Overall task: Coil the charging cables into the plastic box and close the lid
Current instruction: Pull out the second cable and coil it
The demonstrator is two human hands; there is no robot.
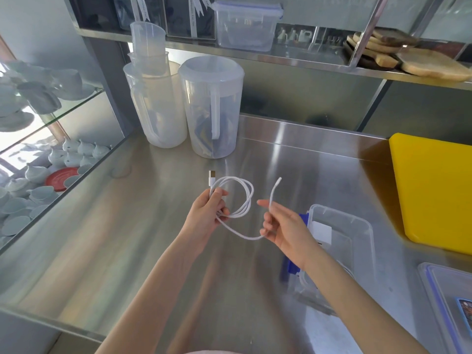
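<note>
A white charging cable (246, 200) hangs in the air between my hands, above the steel counter. My left hand (208, 215) grips two or three loops of it, with the USB plug sticking up above the fingers. My right hand (283, 226) pinches the cable's loose tail, whose free end curves upward. The clear plastic box (357, 226) with blue clips stands open on the counter just right of my right hand; white items lie inside, partly hidden by my forearm. Its clear lid (449, 297) with a blue rim lies at the lower right.
Two clear plastic jugs (212, 106) stand at the back of the steel counter (127, 238). A yellow cutting board (434, 190) lies at the right. A lidded box (246, 24) and wooden boards (408, 57) sit on the upper shelf. Glass shelves with crockery are on the left.
</note>
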